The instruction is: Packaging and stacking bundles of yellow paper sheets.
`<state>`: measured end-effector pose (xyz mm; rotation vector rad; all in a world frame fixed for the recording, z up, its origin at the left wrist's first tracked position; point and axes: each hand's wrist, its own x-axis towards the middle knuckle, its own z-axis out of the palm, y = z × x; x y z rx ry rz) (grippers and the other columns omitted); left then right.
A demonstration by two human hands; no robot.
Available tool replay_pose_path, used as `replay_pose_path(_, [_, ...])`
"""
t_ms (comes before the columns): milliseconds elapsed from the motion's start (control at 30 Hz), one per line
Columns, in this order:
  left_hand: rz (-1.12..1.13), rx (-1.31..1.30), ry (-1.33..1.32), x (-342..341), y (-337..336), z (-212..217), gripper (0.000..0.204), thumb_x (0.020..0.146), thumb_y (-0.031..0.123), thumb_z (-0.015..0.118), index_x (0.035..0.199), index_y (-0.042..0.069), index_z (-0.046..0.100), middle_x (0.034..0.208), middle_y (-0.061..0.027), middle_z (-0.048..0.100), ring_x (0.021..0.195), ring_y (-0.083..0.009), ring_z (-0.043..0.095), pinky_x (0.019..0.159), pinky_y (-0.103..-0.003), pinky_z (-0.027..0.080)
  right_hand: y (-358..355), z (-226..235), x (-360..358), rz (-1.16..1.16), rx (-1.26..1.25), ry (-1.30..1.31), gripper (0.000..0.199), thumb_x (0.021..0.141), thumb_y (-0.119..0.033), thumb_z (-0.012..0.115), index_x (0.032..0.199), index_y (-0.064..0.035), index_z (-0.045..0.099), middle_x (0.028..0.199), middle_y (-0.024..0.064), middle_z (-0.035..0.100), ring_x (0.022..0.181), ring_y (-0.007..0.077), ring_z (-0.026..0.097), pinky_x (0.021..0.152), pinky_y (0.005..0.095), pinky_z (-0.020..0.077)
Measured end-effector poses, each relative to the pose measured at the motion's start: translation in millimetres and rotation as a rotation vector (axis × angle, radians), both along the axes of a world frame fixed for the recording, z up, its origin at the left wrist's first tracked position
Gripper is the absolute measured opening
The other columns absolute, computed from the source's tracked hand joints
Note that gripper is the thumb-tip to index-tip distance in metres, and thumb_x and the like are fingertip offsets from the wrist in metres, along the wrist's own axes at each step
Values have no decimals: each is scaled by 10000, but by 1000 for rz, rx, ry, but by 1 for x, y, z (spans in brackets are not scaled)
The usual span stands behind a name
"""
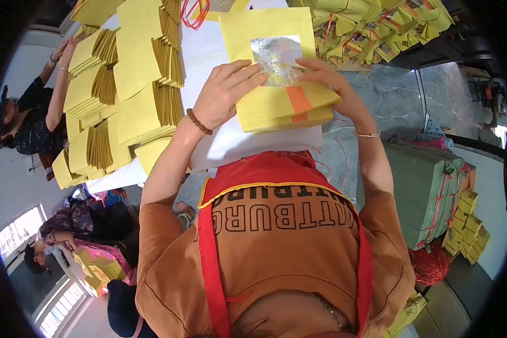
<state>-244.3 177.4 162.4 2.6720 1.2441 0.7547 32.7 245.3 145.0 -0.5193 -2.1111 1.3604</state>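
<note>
A thick stack of yellow paper (260, 107) lies on the white-covered table (200, 79) in front of me. Its upper face carries a shiny silver foil square (277, 52), and an orange strip (298, 99) runs down toward the near edge. My left hand (228, 84) rests on the stack's left part, fingers stretched out and their tips at the foil's left edge. From the right side my right hand (335, 84) reaches over the paper, its extended fingertips by the foil's right edge. Its thumb is hidden.
Folded yellow paper bundles (143, 67) stand in rows on the left, where another person's arms (59, 84) reach in. Red ties (195, 12) lie at the far edge. More yellow bundles (372, 28) fill the far right. A green wrapped box (405, 188) stands to my right.
</note>
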Motion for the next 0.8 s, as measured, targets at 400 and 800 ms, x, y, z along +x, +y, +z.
replay_pose_path(400, [-88, -8, 27, 10, -44, 22, 371, 731, 89, 553, 1096, 34, 595, 1131, -85, 580, 1008, -253, 538, 818, -334, 449, -44, 37, 10, 8, 613, -373, 399, 738, -195, 626, 1132, -156, 581, 1282, 5, 506, 1170, 241, 473, 1007, 414, 348])
replay_pose_path(800, [-118, -517, -289, -1, -11, 34, 346, 801, 217, 616, 1070, 0, 598, 964, -118, 649, 802, -239, 612, 737, -314, 471, -27, 48, 8, 74, 324, -361, 386, 773, -191, 626, 1147, -104, 583, 1209, 44, 566, 1137, 249, 488, 920, 363, 399])
